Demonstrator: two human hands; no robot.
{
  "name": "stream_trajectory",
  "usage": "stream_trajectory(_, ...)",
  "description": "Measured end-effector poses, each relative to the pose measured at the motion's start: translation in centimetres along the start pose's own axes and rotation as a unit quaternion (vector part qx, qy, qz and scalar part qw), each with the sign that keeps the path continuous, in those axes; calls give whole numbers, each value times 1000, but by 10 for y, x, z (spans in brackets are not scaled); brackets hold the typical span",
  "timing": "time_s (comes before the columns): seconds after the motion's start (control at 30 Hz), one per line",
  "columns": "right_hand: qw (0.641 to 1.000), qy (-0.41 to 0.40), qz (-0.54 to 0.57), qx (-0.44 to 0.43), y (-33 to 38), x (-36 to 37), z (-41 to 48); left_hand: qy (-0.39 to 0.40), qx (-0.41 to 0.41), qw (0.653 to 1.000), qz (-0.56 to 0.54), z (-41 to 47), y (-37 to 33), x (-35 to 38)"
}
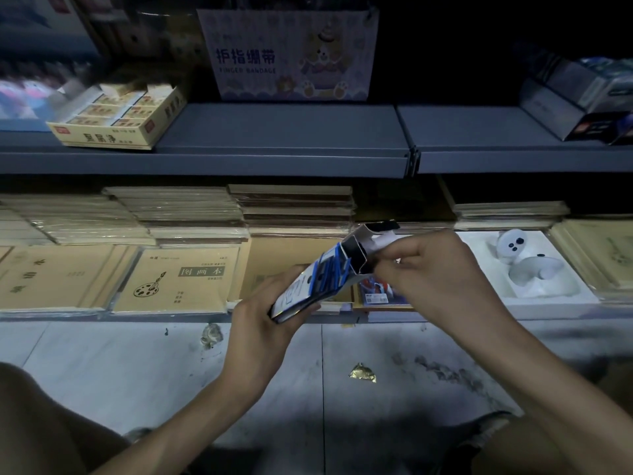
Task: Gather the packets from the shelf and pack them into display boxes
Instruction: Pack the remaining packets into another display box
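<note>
Before the lower shelf, left hand (260, 323) grips blue-white display box (318, 279); right hand (431, 269) pinches its open flap.

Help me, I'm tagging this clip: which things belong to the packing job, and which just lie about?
Job: blue box, gripped by left hand, right hand pinching its open flap; likely the packet beneath it.
Lying about: drawing books, eraser box, bandage box, white toy, gold wrapper.
</note>
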State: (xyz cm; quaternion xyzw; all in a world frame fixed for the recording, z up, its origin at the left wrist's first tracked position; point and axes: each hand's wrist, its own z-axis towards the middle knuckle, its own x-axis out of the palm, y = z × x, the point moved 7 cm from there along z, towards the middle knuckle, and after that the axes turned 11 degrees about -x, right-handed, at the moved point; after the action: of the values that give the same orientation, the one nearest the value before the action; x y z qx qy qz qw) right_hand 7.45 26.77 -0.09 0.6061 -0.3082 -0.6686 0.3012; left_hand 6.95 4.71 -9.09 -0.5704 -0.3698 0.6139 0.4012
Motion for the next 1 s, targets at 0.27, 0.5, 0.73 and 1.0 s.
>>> stream_trajectory(0.27, 998, -6, -64, -24, 0, -1, 1, 22, 4, 1000, 11, 0, 1, 6)
stream_trajectory(0.5, 984, -72, -27, -162, 28, -18, -10, 86, 4, 994, 62, 6, 9, 10)
stream_trajectory(0.73, 929, 63, -155, -330, 37, 16, -24, 96, 53, 989, 102, 10, 6, 10)
stream_trajectory(1.0, 947, 65, -74, -306, 31, 17, -19, 122, 61, 981, 141, 8, 3, 15)
